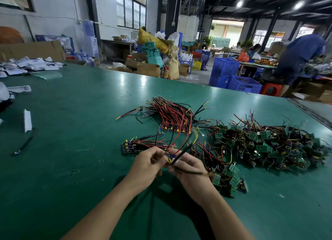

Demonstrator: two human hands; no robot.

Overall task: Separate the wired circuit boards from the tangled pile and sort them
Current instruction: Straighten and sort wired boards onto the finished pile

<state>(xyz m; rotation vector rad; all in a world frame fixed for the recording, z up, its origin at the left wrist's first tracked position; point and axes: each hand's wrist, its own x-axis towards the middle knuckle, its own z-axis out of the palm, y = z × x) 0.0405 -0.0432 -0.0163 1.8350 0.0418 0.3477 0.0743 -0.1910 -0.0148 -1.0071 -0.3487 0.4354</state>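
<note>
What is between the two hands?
Head view: one small wired circuit board, held between the left hand and the right hand, wires pointing up.

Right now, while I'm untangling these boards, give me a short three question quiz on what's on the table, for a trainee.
1. True or false: the left hand rests flat and empty on the table.
2. Where does the tangled pile lie from the hands? A: the person's right. B: the person's left. C: beyond the far edge.
3. How many neat rows of sorted boards lie on the table?
Key: 1 false, it and the right hand both pinch a wired board. 2 A. 3 two: the far row and the near row.
</note>
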